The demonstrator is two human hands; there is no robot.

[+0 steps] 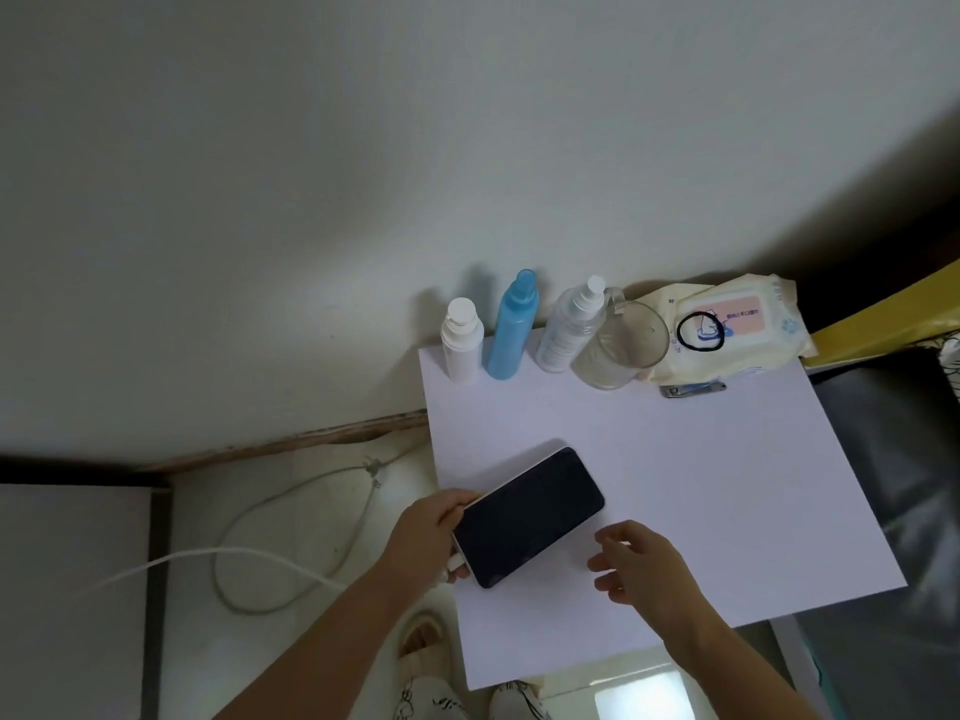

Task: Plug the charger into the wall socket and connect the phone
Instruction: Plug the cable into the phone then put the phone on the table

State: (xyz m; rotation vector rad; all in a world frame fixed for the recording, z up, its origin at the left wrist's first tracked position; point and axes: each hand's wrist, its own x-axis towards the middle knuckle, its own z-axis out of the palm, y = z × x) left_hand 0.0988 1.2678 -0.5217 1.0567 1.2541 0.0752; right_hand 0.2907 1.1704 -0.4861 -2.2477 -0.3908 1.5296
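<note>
A slippered foot (423, 639) and patterned trousers (441, 704) showed at the bottom edge, beneath two bare forearms reaching over a white table (701, 485). The left hand (426, 532) gripped the near left end of a dark-screened phone (527, 517), fingers wrapped round its edge, with a white plug (456, 562) seated at the phone's lower corner against the palm. From there a white charging cable (218, 556) ran off to the left, above the floor. The right hand (641, 563) hovered just beside the phone's right side, fingers loosely curled and slightly spread, holding nothing and not touching the phone. The phone lay face up, angled across the front left part of the tabletop. On the floor to the left, a second pale cord (291, 511) lay in a loose loop. Farther back, along the wall, stood a white bottle (461, 337), a blue spray bottle (511, 330) and a clear spray bottle (569, 327), then a clear glass mug (621, 343). Beside the mug sat a pack of wet wipes (737, 324) with a black hair tie (701, 331) on top, and nail clippers (693, 389) in front of it. No wall socket could be made out.
</note>
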